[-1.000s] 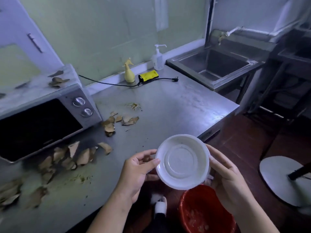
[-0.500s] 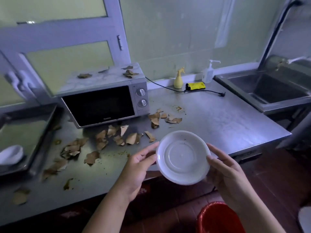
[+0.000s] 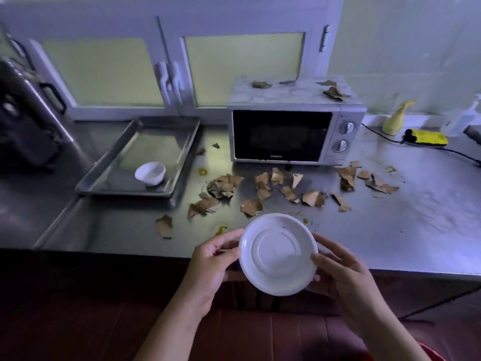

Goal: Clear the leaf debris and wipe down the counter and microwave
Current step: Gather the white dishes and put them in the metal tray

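Leaf debris (image 3: 263,188) is lying scattered on the steel counter (image 3: 416,217) just in front of the microwave (image 3: 281,136), and a few more scraps (image 3: 335,93) are sitting on its top. I am judging the pieces dry, curled, very light and brittle. Pinching would likely crumble them, so I am favouring a flat sweep toward the counter edge. Both hands are occupied: left hand (image 3: 210,264) and right hand (image 3: 346,280) are gripping opposite rims of a shallow white dish (image 3: 278,254), held at the counter's near edge. The dish is looking rigid, light and smooth, so a rim hold suits it. A yellow object (image 3: 426,137), possibly a cloth, is lying by the back wall.
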The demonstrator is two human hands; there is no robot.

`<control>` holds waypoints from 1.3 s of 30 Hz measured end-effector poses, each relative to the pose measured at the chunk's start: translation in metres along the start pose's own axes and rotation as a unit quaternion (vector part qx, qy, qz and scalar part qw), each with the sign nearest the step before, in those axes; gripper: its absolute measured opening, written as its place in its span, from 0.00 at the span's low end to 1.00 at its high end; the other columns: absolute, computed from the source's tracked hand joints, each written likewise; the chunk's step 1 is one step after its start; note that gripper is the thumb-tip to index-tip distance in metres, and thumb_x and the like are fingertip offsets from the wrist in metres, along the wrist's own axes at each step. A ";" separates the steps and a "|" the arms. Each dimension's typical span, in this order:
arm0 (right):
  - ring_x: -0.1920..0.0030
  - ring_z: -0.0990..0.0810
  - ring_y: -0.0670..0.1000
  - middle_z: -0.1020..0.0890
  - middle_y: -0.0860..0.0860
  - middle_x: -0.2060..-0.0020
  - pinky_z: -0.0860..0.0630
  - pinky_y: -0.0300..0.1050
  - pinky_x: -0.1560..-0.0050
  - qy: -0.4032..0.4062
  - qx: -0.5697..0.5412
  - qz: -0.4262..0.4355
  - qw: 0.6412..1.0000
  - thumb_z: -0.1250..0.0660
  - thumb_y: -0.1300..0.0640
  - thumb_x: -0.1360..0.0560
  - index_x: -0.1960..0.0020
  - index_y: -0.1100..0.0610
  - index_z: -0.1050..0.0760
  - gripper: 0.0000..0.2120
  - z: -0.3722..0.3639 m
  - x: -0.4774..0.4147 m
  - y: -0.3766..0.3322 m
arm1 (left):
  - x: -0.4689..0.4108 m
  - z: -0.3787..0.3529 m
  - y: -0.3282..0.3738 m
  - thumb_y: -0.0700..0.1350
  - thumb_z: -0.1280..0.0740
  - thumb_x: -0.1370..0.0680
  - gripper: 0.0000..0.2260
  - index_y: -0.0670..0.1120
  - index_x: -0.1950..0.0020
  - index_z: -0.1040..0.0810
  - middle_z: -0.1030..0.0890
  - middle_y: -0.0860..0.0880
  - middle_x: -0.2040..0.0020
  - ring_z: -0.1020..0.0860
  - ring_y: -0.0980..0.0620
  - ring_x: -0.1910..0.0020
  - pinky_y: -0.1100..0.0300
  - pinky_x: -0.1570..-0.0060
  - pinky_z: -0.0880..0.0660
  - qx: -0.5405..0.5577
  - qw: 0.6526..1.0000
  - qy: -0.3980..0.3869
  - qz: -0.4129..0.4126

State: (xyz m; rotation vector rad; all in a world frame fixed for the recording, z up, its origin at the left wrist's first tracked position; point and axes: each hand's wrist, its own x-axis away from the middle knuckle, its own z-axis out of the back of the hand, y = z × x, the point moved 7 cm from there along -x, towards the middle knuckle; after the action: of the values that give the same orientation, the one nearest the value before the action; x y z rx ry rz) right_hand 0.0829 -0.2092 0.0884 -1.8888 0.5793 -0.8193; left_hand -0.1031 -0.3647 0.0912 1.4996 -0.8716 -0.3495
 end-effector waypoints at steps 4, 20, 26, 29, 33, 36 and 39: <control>0.60 0.14 0.53 0.14 0.56 0.48 0.18 0.51 0.63 -0.042 0.011 -0.025 0.999 0.30 0.61 0.32 0.46 0.50 0.15 0.16 -0.052 -0.013 0.024 | 0.004 0.055 -0.001 0.35 0.30 0.23 0.13 0.50 0.44 0.14 0.18 0.46 0.54 0.17 0.52 0.58 0.53 0.61 0.19 0.021 0.999 0.044 0.009; 0.52 0.15 0.55 0.14 0.51 0.50 0.17 0.63 0.60 -0.064 0.052 -0.052 0.995 0.33 0.66 0.23 0.45 0.47 0.15 0.16 -0.148 -0.168 0.034 | -0.090 0.141 0.042 0.37 0.28 0.27 0.22 0.52 0.35 0.19 0.17 0.46 0.42 0.17 0.44 0.44 0.44 0.58 0.18 0.051 0.996 0.079 0.008; 0.49 0.15 0.54 0.14 0.50 0.47 0.17 0.54 0.58 -0.134 0.052 -0.074 0.987 0.30 0.58 0.24 0.43 0.47 0.16 0.12 -0.212 -0.227 0.027 | -0.132 0.199 0.071 0.32 0.32 0.24 0.20 0.54 0.41 0.16 0.17 0.44 0.50 0.15 0.43 0.51 0.46 0.60 0.18 0.009 0.982 0.188 -0.006; 0.46 0.17 0.57 0.15 0.53 0.47 0.17 0.54 0.56 -0.115 0.029 -0.106 0.987 0.33 0.57 0.22 0.40 0.52 0.18 0.11 -0.224 -0.251 0.029 | -0.148 0.244 0.078 0.32 0.33 0.25 0.19 0.53 0.42 0.16 0.15 0.48 0.50 0.15 0.48 0.51 0.49 0.60 0.18 0.032 0.969 0.245 -0.008; 0.48 0.17 0.57 0.14 0.55 0.49 0.18 0.53 0.59 -0.097 0.033 -0.134 0.986 0.36 0.60 0.20 0.42 0.56 0.18 0.10 -0.243 -0.270 0.034 | -0.179 0.323 0.087 0.33 0.34 0.24 0.17 0.51 0.42 0.16 0.15 0.48 0.48 0.16 0.50 0.51 0.52 0.60 0.18 0.066 0.945 0.321 -0.002; 0.48 0.17 0.58 0.14 0.57 0.48 0.18 0.56 0.56 -0.064 0.045 -0.134 0.988 0.36 0.61 0.20 0.43 0.57 0.18 0.10 -0.260 -0.280 0.038 | -0.217 0.388 0.087 0.31 0.35 0.24 0.16 0.47 0.42 0.18 0.14 0.47 0.54 0.16 0.48 0.57 0.54 0.65 0.18 0.101 0.921 0.376 0.009; 0.47 0.18 0.60 0.15 0.61 0.47 0.20 0.59 0.51 -0.013 0.040 -0.117 0.992 0.36 0.62 0.20 0.44 0.59 0.18 0.09 -0.279 -0.286 0.041 | -0.266 0.444 0.084 0.29 0.38 0.24 0.18 0.44 0.40 0.20 0.17 0.42 0.50 0.17 0.44 0.55 0.54 0.67 0.18 0.104 0.916 0.387 0.029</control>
State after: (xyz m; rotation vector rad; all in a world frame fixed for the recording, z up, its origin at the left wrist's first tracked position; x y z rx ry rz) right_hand -0.3169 -0.1920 0.0543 -1.9141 0.3066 -0.9534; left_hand -0.6086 -0.4902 0.0285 1.6147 -0.3122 0.3884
